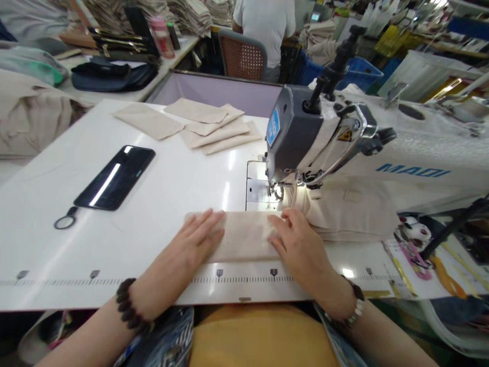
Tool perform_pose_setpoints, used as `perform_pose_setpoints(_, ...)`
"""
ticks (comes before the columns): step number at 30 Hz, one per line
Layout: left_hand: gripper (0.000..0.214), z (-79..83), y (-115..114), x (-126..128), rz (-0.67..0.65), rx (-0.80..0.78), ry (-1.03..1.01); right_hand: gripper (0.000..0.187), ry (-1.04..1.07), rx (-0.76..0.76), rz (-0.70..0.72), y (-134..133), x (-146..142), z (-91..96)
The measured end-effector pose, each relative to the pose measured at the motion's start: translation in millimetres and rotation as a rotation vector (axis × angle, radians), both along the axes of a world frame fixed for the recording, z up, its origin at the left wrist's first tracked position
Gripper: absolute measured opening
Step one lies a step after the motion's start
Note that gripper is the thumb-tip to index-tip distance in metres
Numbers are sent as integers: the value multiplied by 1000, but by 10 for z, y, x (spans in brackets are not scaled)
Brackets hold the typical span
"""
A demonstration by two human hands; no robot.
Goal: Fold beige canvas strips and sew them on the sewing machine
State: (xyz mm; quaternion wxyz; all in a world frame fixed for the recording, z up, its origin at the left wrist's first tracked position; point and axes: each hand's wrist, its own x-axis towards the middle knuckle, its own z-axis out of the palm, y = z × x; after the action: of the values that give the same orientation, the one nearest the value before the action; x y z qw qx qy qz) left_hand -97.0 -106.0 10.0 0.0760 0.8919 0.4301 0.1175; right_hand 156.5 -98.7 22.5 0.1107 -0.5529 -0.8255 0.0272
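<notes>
A folded beige cloth piece point(244, 235) lies flat on the white sewing table point(160, 204), just in front of the sewing machine's needle point(274, 192). My left hand point(198, 237) rests flat on the cloth's left end with fingers stretched out. My right hand point(296, 237) lies flat on its right end, fingers extended toward the needle. The grey-and-white sewing machine point(317, 137) stands right of the cloth. A stack of beige fabric point(351, 211) sits under the machine arm beside my right hand.
Several beige cloth pieces point(208, 127) lie at the table's far side. A black phone point(116, 177) with a ring strap lies at the left. A person in a white shirt point(265, 25) sits beyond. Scissors and tools point(416, 250) lie at the right. A ruler strip point(244, 279) runs along the front edge.
</notes>
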Motion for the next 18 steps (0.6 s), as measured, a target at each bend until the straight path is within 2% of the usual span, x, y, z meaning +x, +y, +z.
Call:
perform_pose_setpoints(2,44,42,55,76,-108,-52,44,32,-32,68,223,30,-27,4)
perform_pose_setpoints(4,40,91,93,190,-92,-51,83,34,-33,30,419,69,-50,-6)
perform_pose_setpoints(5,35,109,101,256,-61,-40,105,34,-21,-15,468,87,-60,-18)
perform_pose_setpoints(7,30,115,93,391,10,-17,143,29,21,-96,465,109,-74,-54)
perform_pose_setpoints(10,55,33,47,529,122,17,175,33,59,-108,395,98,-89,-133)
perform_pose_setpoints(12,63,-58,22,536,162,42,178,37,58,-82,381,78,-93,-187)
perform_pose_setpoints(15,66,-174,17,395,175,66,176,37,60,-64,376,61,-88,-238)
perform_pose_setpoints(18,69,-212,25,124,229,99,177,37,72,-62,360,53,-83,-238)
